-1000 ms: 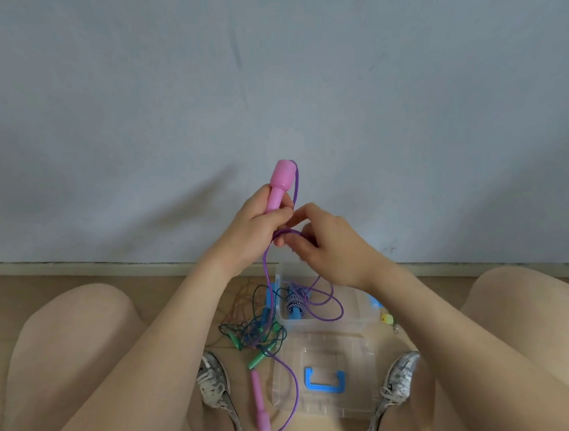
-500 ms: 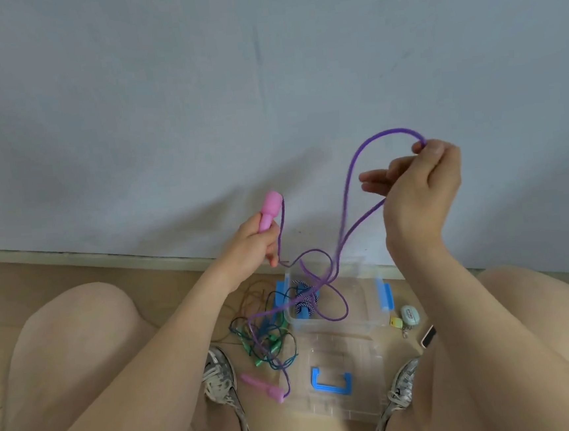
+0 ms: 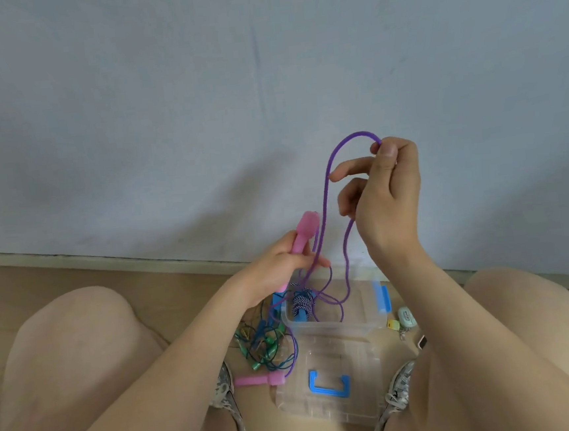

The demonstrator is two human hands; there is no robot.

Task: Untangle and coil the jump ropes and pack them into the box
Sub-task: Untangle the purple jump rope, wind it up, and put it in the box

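My left hand point(image 3: 280, 267) grips one pink handle point(image 3: 303, 232) of the purple jump rope point(image 3: 324, 191). My right hand point(image 3: 383, 199) is raised higher and pinches the top of a loop of that purple cord between thumb and finger. The cord hangs down into the clear plastic box point(image 3: 365, 325) on the floor, which holds a coiled blue-and-white rope point(image 3: 301, 303). The rope's other pink handle point(image 3: 259, 379) lies on the floor. A tangle of green and dark blue ropes point(image 3: 265, 346) sits left of the box.
The clear lid with a blue handle point(image 3: 329, 385) lies in front of the box between my shoes. Small items, a pale green case point(image 3: 406, 316) and a yellow tag point(image 3: 393, 325), lie to the box's right. A grey wall stands just behind.
My right hand pulled away from the left and rose with a loop of purple cord, then came back leftward a little. The floor handle slid leftward.
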